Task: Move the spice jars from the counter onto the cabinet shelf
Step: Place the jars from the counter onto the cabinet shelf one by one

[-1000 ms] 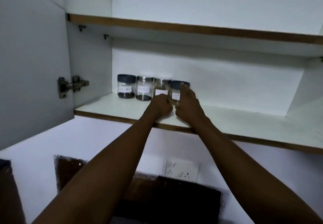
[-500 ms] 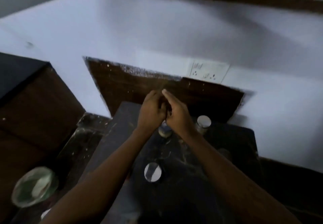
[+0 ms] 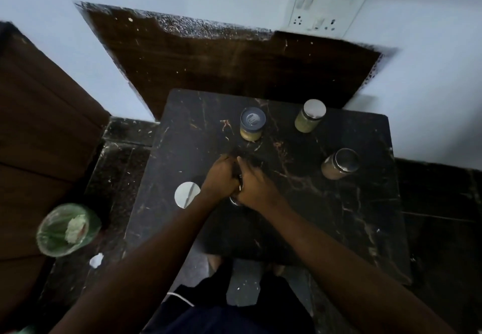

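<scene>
Head camera looks down at a dark marble worktop with pale veins. Both hands meet near the middle of it. The left hand and the right hand sit side by side, over a small jar with a shiny metal rim. Only a bit of that jar shows between and under the hands. The fingers of both hands are curled around it, so both seem to be gripping it, but the jar is still down at the worktop.

Four more spice jars wait on the worktop. A glass jar with a blue-grey lid and yellow powder stands far from the person, just past the hands. A glass jar with a silver lid and greenish powder stands to its right. A glass jar with a dark shiny lid and brown powder stands near the right edge. A jar seen from above as a round silver lid stands just left of the left hand.

The cabinet shelf is not in view now. So I judge five jars still need to go up, and the one in the hands looks to be next.
</scene>
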Demonstrator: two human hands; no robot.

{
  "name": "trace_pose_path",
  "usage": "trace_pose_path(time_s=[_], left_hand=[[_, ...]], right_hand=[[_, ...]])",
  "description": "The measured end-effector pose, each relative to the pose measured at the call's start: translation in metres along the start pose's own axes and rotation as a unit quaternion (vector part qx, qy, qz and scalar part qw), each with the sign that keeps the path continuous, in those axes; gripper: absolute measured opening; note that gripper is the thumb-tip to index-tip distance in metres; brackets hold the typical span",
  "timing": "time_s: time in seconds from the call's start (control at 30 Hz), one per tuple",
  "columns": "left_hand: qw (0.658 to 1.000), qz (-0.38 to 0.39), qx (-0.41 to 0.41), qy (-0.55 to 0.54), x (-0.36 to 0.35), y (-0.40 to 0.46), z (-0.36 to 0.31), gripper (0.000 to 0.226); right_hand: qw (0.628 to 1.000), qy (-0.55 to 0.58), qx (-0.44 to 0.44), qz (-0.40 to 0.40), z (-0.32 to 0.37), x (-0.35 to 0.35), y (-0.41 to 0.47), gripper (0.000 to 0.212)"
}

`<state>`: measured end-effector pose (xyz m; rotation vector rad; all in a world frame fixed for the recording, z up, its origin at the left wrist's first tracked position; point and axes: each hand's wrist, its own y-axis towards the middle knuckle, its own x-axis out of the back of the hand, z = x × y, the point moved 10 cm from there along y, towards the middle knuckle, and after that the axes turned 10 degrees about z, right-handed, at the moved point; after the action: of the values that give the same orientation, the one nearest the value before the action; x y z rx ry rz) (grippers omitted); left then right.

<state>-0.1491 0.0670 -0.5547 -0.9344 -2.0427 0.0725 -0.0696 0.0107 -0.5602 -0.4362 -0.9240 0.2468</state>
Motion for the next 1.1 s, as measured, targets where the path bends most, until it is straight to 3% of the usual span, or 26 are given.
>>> trace_pose_path(time_s=[0.1,0.2,0.3,0.43,0.63,0.73,0.8,0.97,1.1], left_hand=[[0.998,0.052,0.034,-0.011,-0.025,-0.006,0.023,0.034],[0.993,0.073,0.079,-0.053,-0.037,-0.016,0.043,0.031],[0.984,0.107,0.094,-0.107,-0.031,-0.023,0.053,0.035],[0.961,0.198,-0.015,-0.19,-0.015,-0.035,0.035,0.065],[0.95,0.176,-0.122,-0.227,0.056,-0.043,-0.026,0.073],[0.938,0.118,-0.202,-0.255,0.104,-0.053,-0.081,0.074],[0.931,0.021,-0.255,-0.26,0.146,-0.057,-0.118,0.075],[0.888,-0.221,-0.312,-0.256,0.246,-0.084,-0.203,0.09],[0.833,-0.256,-0.407,-0.273,0.298,-0.109,-0.276,0.075]], right_hand=[[0.997,-0.018,-0.043,0.058,-0.01,-0.045,-0.004,0.119],[0.993,-0.066,-0.067,0.066,-0.017,-0.067,-0.006,0.101],[0.995,-0.039,-0.076,0.044,-0.013,-0.053,-0.005,0.09],[0.997,0.056,-0.044,-0.002,0.001,-0.008,-0.005,0.072],[0.992,0.091,0.086,0.022,0.06,0.109,-0.029,0.058],[0.983,0.091,0.16,0.016,0.102,0.178,-0.054,0.063],[0.974,0.106,0.2,-0.013,0.129,0.227,-0.074,0.066],[0.949,-0.007,0.243,-0.2,0.194,0.344,-0.143,0.069],[0.897,-0.028,0.314,-0.311,0.234,0.432,-0.207,0.055]])
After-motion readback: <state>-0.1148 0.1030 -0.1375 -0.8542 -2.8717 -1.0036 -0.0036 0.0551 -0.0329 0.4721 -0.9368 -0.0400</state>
